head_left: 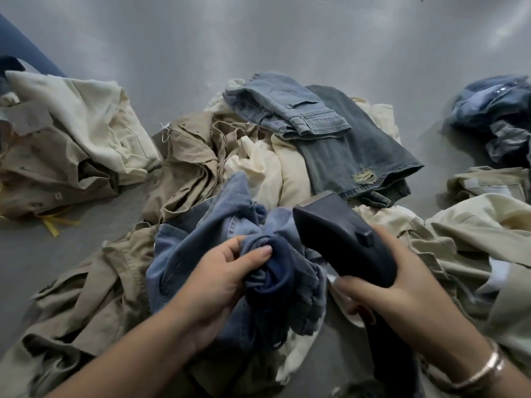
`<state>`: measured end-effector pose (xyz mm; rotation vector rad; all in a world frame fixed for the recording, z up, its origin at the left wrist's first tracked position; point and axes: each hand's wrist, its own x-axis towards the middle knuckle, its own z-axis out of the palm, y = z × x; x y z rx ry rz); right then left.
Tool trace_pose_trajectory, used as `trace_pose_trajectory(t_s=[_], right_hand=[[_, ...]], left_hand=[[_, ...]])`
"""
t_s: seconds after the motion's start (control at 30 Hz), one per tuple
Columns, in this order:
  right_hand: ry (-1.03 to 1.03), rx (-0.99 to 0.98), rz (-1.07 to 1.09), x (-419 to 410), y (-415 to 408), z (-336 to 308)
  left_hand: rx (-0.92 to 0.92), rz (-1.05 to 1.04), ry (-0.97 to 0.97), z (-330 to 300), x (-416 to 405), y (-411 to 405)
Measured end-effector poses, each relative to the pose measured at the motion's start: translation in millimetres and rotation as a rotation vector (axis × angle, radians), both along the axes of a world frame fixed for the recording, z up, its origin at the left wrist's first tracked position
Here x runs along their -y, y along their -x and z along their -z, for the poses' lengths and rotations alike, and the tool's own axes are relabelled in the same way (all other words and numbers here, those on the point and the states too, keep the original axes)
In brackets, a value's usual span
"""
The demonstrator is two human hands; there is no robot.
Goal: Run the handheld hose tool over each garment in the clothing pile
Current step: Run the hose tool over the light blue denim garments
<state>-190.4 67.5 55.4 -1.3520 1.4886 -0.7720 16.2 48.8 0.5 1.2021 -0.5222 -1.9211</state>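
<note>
My left hand grips a bunched blue denim garment at the front of the clothing pile, thumb and fingers curled round a dark twisted fold. My right hand holds the dark handheld hose tool by its handle. The tool's flat head points up and away, just right of the bunched denim. Its dark hose runs down past my right wrist. Behind lie folded light-blue jeans and grey-blue ripped jeans on cream cloth.
Khaki garments spread left and front of the pile. A separate khaki and cream heap lies at the left, blue denim at the far right, pale khaki clothes at the right. All rests on a grey floor.
</note>
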Motion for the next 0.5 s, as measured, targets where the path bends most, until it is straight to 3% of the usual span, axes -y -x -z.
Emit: trace_pose_trajectory(t_s=[0.13,0.3,0.5], right_hand=[[-0.094,0.003,-0.05,2,4,-23],[-0.209,-0.012,-0.249,-3,-12,-41],[-0.205,-0.112,-0.219,3,-25,-34]], left_hand=[[-0.019,-0.041,0.107,-1,5,-13],[0.169,-0.002,0.313,1,3,-17],[0.292,0.101,0.497,4,-5,-13]])
